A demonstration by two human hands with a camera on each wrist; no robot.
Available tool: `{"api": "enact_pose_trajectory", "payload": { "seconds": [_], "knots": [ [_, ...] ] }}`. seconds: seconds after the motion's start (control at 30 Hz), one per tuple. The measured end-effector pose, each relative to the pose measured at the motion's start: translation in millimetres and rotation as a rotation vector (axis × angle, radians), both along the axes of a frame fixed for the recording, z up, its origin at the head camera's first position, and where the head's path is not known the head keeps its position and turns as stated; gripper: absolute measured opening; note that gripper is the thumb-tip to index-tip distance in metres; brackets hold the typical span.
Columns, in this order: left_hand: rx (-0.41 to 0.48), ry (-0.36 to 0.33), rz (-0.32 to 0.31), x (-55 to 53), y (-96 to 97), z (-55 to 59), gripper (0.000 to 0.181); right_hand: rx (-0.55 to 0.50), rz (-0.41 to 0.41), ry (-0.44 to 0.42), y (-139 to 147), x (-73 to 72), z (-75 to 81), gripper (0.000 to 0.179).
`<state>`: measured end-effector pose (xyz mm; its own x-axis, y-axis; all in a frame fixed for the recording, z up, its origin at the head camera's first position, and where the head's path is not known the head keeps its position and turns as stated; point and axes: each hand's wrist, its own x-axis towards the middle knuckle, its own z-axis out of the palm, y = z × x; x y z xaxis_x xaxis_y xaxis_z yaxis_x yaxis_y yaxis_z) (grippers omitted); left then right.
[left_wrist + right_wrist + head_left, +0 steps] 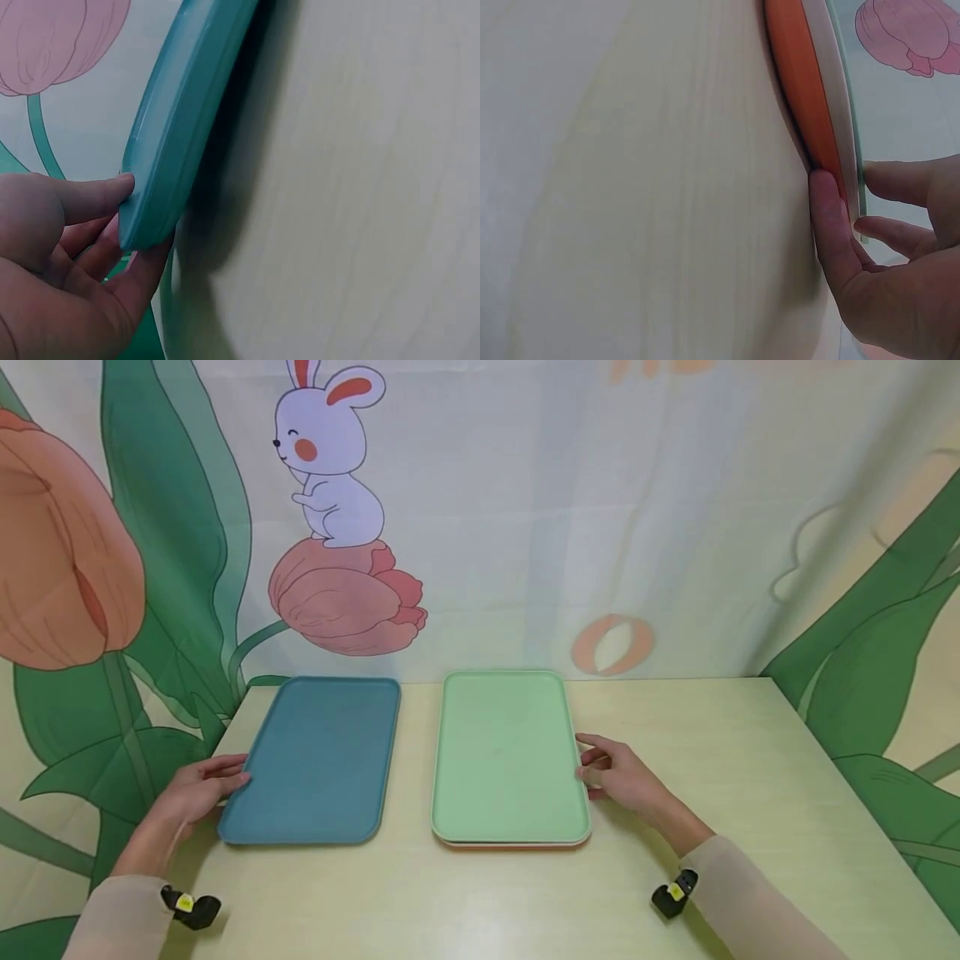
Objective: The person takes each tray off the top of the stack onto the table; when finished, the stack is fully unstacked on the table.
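A blue rectangular tray [315, 760] lies left of centre in the head view. My left hand [198, 789] pinches its left edge, thumb on the rim and fingers beneath. In the left wrist view, a dark shadowed gap shows under the blue tray [176, 127]. To the right lies a stack of trays, with a light green tray [506, 756] on top. The right wrist view shows a white tray [832, 75] and an orange tray [795, 67] below it. My right hand [618, 777] holds the stack's right edge, one finger along the orange side and fingertips at the green rim.
The trays are on a pale wood-grain table [705, 743], with a strip of tabletop between blue tray and stack. Behind the table hangs a curtain [487, 527] printed with a rabbit, tulips and leaves. A small black device [197, 910] sits at each wrist.
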<state>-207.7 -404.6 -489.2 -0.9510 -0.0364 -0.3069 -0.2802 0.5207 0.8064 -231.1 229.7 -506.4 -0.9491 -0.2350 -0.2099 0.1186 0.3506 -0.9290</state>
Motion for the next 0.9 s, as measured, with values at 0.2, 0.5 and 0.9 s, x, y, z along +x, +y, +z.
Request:
{"api": "enact_pose_trajectory", "payload": {
  "seconds": [0.2, 0.5, 0.9],
  "knots": [
    [-0.095, 0.070, -0.004, 3.2, -2.5, -5.2, 0.062, 0.002, 0.005, -0.001, 1.2, 3.1, 2.6, 0.064],
    [-0.259, 0.159, 0.091, 10.2, -8.3, -5.1, 0.051, 0.000, 0.012, 0.001, -0.7, 0.9, 2.1, 0.065],
    [-0.385, 0.147, 0.129, 10.4, -1.2, -1.1, 0.044, -0.002, 0.013, 0.010, -0.5, 1.1, 2.9, 0.065]
  ]
}}
